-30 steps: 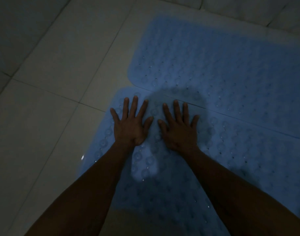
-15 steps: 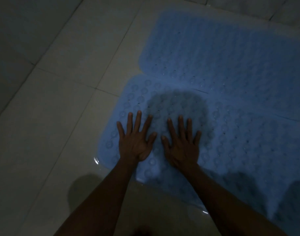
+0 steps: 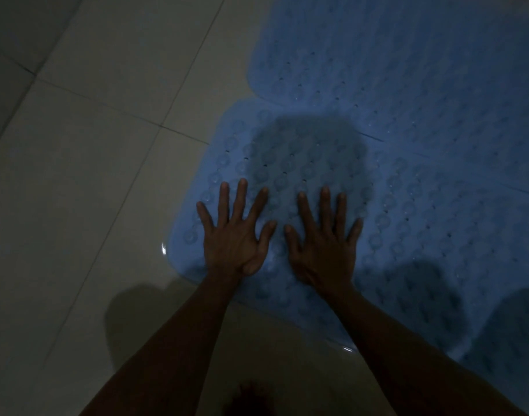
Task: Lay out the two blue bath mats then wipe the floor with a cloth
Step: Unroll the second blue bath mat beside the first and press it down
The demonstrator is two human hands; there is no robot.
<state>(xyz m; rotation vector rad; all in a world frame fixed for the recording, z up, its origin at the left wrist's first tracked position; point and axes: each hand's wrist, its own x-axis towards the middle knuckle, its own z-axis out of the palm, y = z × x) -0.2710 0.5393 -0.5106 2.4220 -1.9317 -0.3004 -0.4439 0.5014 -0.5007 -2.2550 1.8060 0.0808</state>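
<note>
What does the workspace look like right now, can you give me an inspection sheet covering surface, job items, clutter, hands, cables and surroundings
Surface: pale tiled floor with dark grout lines; dim light.
Job's things: near blue bath mat lies flat, suction cups and small holes showing; far blue bath mat lies flat just beyond it, edges meeting or slightly overlapping, cannot tell which. No cloth seen.
Clutter: nothing seen.
Hands: left hand and right hand both flat, fingers spread, pressing on the near mat by its left end.
Cables: nothing seen.
Surroundings: shadows fall on the mat and floor; a dark blurred shape at the bottom edge, too dim to identify.
</note>
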